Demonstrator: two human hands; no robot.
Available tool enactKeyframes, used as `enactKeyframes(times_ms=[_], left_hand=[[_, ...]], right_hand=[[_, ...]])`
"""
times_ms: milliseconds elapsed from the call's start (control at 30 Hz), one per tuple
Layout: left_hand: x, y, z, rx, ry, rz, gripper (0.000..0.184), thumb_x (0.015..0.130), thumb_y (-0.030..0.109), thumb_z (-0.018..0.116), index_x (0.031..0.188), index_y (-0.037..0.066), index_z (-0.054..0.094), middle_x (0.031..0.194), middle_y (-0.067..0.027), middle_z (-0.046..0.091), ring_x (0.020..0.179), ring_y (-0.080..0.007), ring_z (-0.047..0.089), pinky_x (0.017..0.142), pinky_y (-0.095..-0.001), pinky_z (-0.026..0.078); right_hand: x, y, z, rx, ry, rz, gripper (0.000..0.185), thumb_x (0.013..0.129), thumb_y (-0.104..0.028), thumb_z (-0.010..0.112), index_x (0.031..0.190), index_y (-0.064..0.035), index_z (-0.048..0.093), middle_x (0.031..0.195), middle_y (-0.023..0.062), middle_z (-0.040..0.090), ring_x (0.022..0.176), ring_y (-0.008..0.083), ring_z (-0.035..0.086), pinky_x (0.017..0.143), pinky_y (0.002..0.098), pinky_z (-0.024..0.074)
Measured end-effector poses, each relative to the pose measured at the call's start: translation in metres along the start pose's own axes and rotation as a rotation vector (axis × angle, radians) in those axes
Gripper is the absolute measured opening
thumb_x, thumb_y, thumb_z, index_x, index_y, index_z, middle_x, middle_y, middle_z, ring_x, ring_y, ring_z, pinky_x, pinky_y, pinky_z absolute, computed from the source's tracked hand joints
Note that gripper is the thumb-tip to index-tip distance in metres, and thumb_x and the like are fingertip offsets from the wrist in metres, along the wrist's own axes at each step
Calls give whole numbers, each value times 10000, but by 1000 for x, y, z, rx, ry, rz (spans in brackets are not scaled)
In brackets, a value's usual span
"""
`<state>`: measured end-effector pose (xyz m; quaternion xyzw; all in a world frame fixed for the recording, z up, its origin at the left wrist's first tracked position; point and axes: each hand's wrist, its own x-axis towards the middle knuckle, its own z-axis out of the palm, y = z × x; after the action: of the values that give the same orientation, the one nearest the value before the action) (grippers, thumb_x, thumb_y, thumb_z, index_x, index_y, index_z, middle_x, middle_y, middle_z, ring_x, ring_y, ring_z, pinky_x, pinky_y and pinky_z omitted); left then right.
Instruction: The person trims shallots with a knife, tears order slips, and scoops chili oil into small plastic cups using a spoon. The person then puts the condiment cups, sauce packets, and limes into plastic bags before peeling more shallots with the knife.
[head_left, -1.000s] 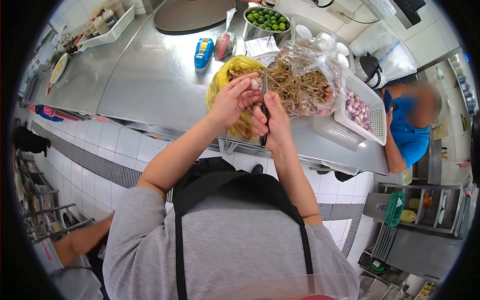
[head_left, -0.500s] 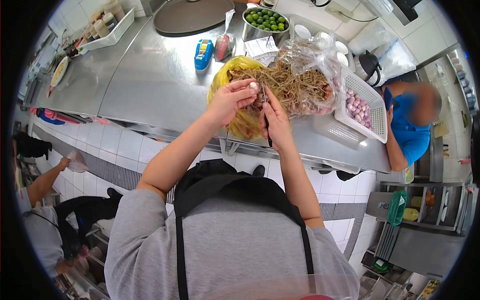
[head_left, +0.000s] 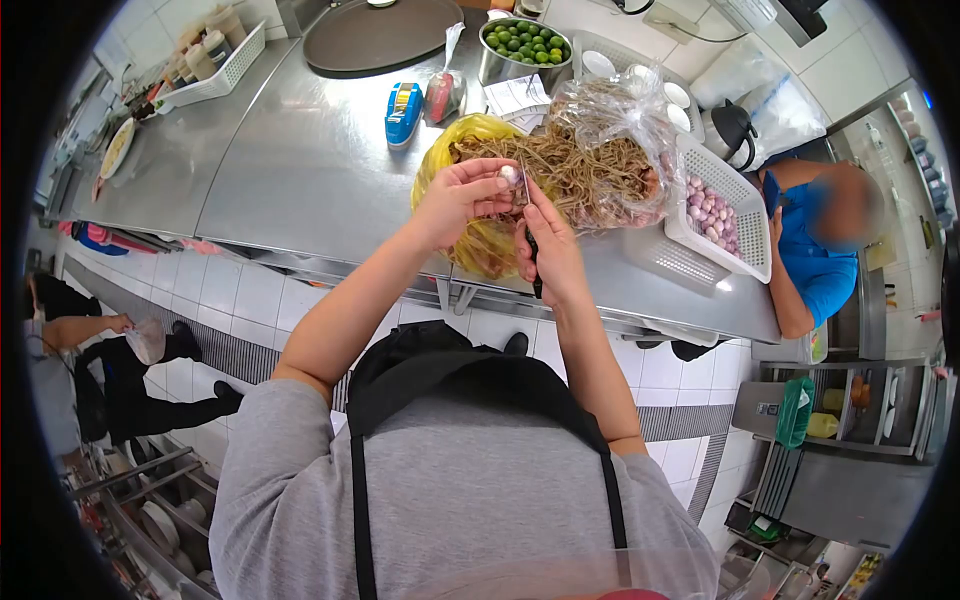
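Note:
Between the fingertips of my left hand (head_left: 462, 203) is a small whitish-purple bulb (head_left: 511, 175), which looks like a shallot. My right hand (head_left: 550, 245) is wrapped round the dark handle of a knife (head_left: 533, 240), its blade up against the bulb. Both hands are above a yellow plastic bag (head_left: 485, 247), opened out on the steel counter. Dry brown stalks (head_left: 600, 165) spill from it and from a clear plastic bag (head_left: 655, 110) to the right. Loose purple shallots (head_left: 710, 215) lie in a white perforated basket (head_left: 755, 232) farther right.
Behind stand a pot of green limes (head_left: 495, 66), papers (head_left: 515, 96), a blue tape dispenser (head_left: 403, 115) and a round brown tray (head_left: 335, 52). A person in blue (head_left: 825, 270) is at the counter's right end; another person (head_left: 60, 370) is at the far left.
My right hand and the knife have come lower and tilted at the bulb, whose surface now shows whiter. The person at left has moved through the aisle, carrying a clear bag.

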<state>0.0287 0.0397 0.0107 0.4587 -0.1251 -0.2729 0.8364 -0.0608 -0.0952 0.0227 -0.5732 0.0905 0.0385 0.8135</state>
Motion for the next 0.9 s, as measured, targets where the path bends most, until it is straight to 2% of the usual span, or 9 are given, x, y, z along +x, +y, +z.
enactKeyframes(times_ms=[133, 300, 367, 533, 633, 900], left_hand=[[0, -1, -9, -88, -168, -73, 303, 845, 76, 521, 1142, 13, 512, 981, -62, 592, 858, -138, 593, 782, -281, 502], [1, -3, -11, -97, -115, -82, 310, 842, 78, 532, 1148, 27, 511, 971, -53, 591, 857, -132, 588, 770, -274, 497], [1, -4, -10, -90, -82, -93, 310, 836, 76, 550, 1142, 39, 517, 963, -48, 591, 842, -128, 585, 747, -261, 494], [4, -6, -8, 76, -50, -48, 330, 781, 51, 627, 1098, 43, 537, 871, -14, 604, 739, -78, 567, 670, -211, 469], [8, -7, -11, 183, 4, -48, 293, 802, 61, 603, 1088, 31, 542, 903, -21, 601, 780, -80, 572, 694, -224, 481], [8, 7, -4, 162, -46, -64, 278, 792, 83, 626, 1052, 5, 567, 861, -33, 619, 730, -80, 576, 670, -198, 473]], right_hand=[[7, 10, -14, -33, 43, 21, 430, 925, -224, 409, 1342, -178, 314, 529, -24, 382, 376, 51, 312, 326, 194, 276], [3, 15, -12, -147, 84, 26, 443, 927, -213, 400, 1354, -170, 289, 527, -21, 376, 375, 52, 315, 325, 193, 277], [0, 10, -10, -143, 3, -6, 451, 925, -208, 400, 1359, -182, 277, 529, -21, 376, 380, 51, 313, 332, 193, 280], [-1, 0, -8, -202, -38, 7, 454, 926, -192, 392, 1362, -216, 270, 566, -18, 386, 415, 53, 322, 352, 180, 293], [-2, -5, -4, -269, -59, -10, 449, 927, -190, 388, 1362, -200, 274, 567, -17, 376, 433, 52, 317, 353, 180, 292], [4, 0, -11, -284, -72, -82, 435, 933, -193, 379, 1357, -178, 284, 547, -22, 363, 402, 51, 304, 342, 184, 280]])
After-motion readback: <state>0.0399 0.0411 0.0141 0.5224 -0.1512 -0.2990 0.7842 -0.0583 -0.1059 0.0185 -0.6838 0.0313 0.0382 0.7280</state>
